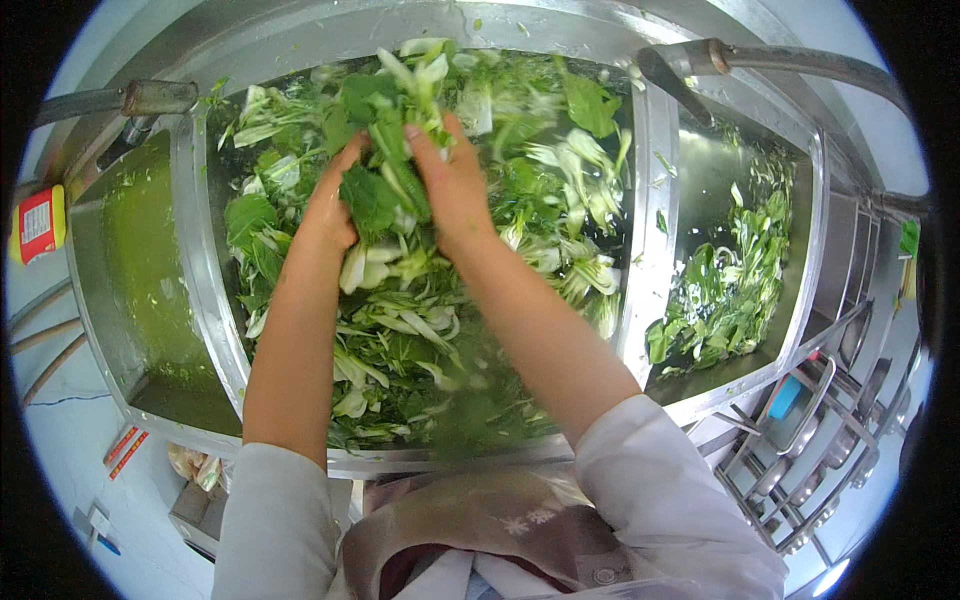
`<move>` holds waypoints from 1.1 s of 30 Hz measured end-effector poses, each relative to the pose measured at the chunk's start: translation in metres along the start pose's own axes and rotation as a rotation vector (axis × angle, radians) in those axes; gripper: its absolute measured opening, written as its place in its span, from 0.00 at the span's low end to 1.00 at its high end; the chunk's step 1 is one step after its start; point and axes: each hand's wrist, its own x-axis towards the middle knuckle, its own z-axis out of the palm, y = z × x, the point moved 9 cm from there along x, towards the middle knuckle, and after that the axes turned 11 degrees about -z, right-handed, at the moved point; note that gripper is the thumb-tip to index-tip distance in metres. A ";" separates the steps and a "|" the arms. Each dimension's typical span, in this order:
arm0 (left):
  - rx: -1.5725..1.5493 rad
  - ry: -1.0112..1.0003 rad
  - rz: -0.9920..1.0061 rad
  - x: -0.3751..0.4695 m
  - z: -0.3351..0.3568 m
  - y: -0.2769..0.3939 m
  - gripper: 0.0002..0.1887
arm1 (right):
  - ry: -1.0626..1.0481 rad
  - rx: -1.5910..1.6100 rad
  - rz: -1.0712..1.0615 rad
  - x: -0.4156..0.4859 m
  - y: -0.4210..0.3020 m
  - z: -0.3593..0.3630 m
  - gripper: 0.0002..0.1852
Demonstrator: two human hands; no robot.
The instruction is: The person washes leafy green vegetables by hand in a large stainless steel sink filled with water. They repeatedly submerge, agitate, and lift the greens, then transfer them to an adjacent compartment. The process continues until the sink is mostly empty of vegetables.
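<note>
Both hands hold a bunch of leafy greens (386, 180) between them, above the middle basin of a stainless steel sink (217, 322). My left hand (330, 196) is on the bunch's left side, its fingers partly hidden by leaves. On the other side, my right hand (452, 180) presses against the stalks with thumb and fingers. Around and below them, cut greens with pale stems (397, 322) float thickly in the basin's water. Some leaves are blurred.
More greens (739, 277) float in the right basin. The left basin holds greenish water (146, 255) with scraps. Faucets reach in at the upper left (154, 101) and upper right (686, 67). A metal rack with bowls (806, 465) stands at the lower right.
</note>
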 end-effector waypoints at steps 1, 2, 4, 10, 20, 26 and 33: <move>-0.053 0.032 0.008 -0.005 -0.004 -0.001 0.26 | 0.024 0.001 -0.044 -0.007 -0.005 0.002 0.36; -0.105 0.018 0.053 -0.014 -0.004 -0.002 0.26 | 0.047 0.002 -0.088 -0.014 -0.012 0.004 0.33; -0.150 0.048 0.143 -0.037 -0.006 -0.002 0.25 | 0.025 -0.198 -0.183 -0.034 -0.034 0.004 0.34; -0.112 0.146 0.389 -0.147 0.001 0.007 0.23 | -0.056 -0.299 -0.689 -0.102 -0.153 0.017 0.41; 0.005 -0.025 0.690 -0.252 0.050 0.033 0.22 | -0.182 -0.038 -0.985 -0.162 -0.223 0.023 0.45; -0.099 0.275 0.336 -0.180 0.030 -0.031 0.22 | -0.192 -0.073 0.145 -0.132 -0.070 -0.007 0.33; 0.025 -0.029 0.285 -0.198 0.094 -0.060 0.21 | -0.112 0.091 -0.202 -0.148 -0.099 -0.070 0.33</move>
